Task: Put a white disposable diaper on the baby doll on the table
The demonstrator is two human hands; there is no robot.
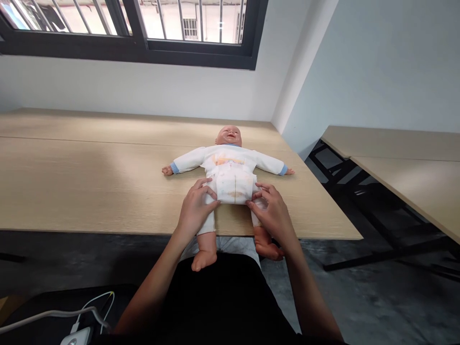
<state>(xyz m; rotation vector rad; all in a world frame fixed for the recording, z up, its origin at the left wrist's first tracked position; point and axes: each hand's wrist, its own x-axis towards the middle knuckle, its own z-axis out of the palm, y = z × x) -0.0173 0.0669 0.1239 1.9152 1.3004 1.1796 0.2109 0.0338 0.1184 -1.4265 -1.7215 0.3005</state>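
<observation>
At the doll's hips, your fingers are curled in and pressing on both sides of the diaper (233,188): your left hand (196,207) has its fingertips on the near left edge, thumb lying along the bottom hem, and your right hand (273,211) mirrors it, fingers bent and close together against the other side. Whether either hand pinches a tab, you can't tell from this angle. That doll (228,165) lies face-up on the wooden table (89,177), arms flung wide, legs dangling over the near edge toward your lap. Your palms cover the thighs. Right of you stands a second table (406,163) with dark legs, well apart. Down at lower left, a white cable (50,315) runs to a small white device (76,336), cut off by the frame. Up top, a barred window (143,24).
</observation>
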